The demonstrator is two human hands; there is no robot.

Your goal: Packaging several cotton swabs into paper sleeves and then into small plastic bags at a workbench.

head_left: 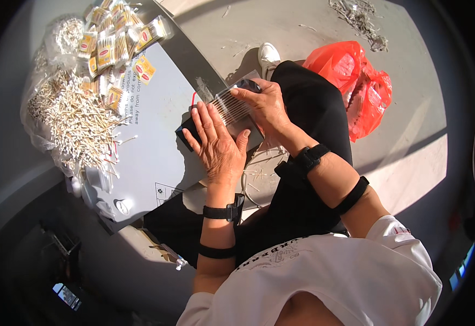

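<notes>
My right hand (269, 106) pinches the far end of a clear flat packet of cotton swabs (231, 108), its thumb on top. Inside, the swabs lie side by side in a row. My left hand (216, 145) is open, its fingers stretched out flat and their tips against the packet's near left side. Below those fingertips is a dark box-like object (187, 133), mostly hidden by the hand. To the left, a big heap of loose cotton swabs (82, 122) spills from a clear plastic bag (31, 103). Several filled swab packets (107, 49) with yellow labels are piled beyond it.
A grey printed board (156, 130) serves as the work surface. One yellow card (144, 70) lies on it by the packets. At right, a red plastic bag (365, 103) sits on the floor beside my leg. Scraps (360, 19) lie farther off, and loose swabs (256, 175) are scattered below my hands.
</notes>
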